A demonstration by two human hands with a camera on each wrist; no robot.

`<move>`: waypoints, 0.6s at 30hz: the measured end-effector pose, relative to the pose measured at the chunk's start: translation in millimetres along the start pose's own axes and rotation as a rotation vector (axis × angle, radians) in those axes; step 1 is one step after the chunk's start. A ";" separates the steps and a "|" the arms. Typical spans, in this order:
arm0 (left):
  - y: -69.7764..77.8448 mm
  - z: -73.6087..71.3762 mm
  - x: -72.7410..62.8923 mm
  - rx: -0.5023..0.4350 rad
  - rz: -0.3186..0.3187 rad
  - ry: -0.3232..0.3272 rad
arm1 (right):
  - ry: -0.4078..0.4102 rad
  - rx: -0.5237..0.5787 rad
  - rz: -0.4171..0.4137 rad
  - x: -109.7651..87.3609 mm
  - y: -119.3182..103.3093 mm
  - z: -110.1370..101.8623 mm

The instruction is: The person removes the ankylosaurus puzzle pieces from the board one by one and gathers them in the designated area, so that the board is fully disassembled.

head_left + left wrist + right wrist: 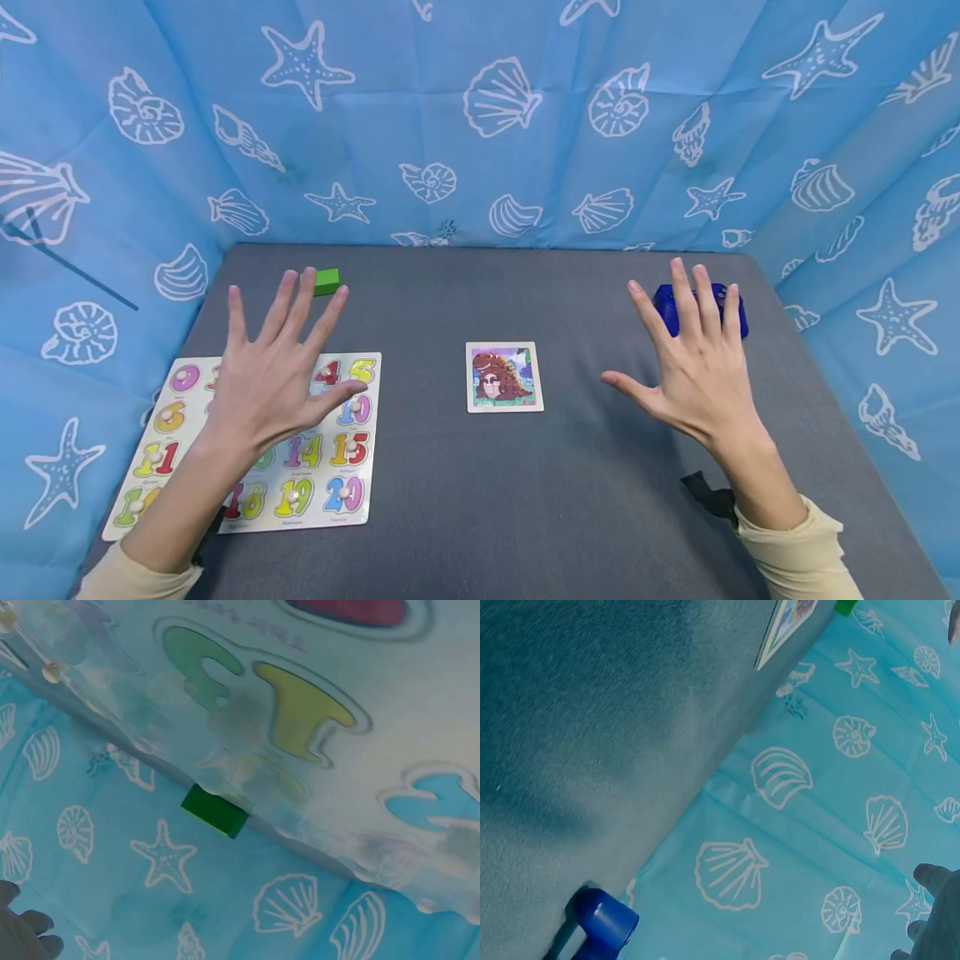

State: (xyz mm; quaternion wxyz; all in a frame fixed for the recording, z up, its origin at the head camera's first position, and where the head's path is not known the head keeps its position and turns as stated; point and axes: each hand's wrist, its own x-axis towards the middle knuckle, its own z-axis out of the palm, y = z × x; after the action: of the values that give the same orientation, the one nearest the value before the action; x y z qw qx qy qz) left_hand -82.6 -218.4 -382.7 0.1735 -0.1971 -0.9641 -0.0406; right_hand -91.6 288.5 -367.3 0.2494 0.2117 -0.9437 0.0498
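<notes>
My left hand (266, 379) hovers with spread, straight fingers above a white number puzzle board (300, 508) with knobbed, colored number pieces. Just past its fingertips lies a green block (327, 282), also in the left wrist view as a green block (214, 811). My right hand (701, 379) is spread too, palm down and holding nothing. Behind its fingers sits a dark blue object (666, 307), partly covered; the right wrist view shows a rounded blue part (607, 919). Between the hands lies a small square dinosaur picture puzzle (504, 377) in a white frame.
A grey cloth-covered table (480, 500) carries everything. Blue curtains (480, 125) with white shells and starfish stand at its back and both sides. A dark strap (711, 497) shows at the right wrist.
</notes>
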 end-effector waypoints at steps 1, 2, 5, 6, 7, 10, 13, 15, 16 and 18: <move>0.7 0.1 0.4 -0.006 0.002 -0.005 | -0.002 0.005 0.000 0.4 -0.8 0.3; 1.4 0.5 0.6 -0.011 0.004 -0.010 | -0.002 0.010 -0.001 0.9 -1.8 0.9; 5.5 0.9 1.2 -0.023 0.007 -0.027 | -0.001 0.027 -0.005 2.5 -5.5 3.0; 7.2 0.9 1.5 -0.025 0.008 -0.032 | -0.003 0.032 -0.007 3.0 -6.6 4.0; 9.0 0.8 2.0 -0.029 0.008 -0.038 | -0.004 0.038 -0.009 3.3 -7.8 5.0; 15.1 0.4 3.9 -0.042 0.010 -0.052 | -0.014 0.049 -0.016 4.0 -11.5 8.3; 21.9 1.3 6.3 -0.056 0.009 -0.071 | -0.031 0.069 -0.026 4.1 -16.6 12.0; 26.9 2.4 7.9 -0.066 0.009 -0.077 | -0.043 0.081 -0.034 4.4 -20.4 15.1; 29.4 2.8 8.6 -0.072 0.009 -0.082 | -0.052 0.092 -0.037 4.6 -22.6 16.4; 34.3 3.5 10.2 -0.086 0.006 -0.091 | -0.068 0.112 -0.045 5.3 -26.7 19.4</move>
State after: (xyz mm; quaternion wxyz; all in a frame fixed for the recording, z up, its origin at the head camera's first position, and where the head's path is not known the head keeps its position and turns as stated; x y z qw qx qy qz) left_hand -79.0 -182.6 -382.1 0.1211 -0.2089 -0.9677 -0.0725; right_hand -93.1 258.5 -381.8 0.2061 0.2478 -0.9424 0.0896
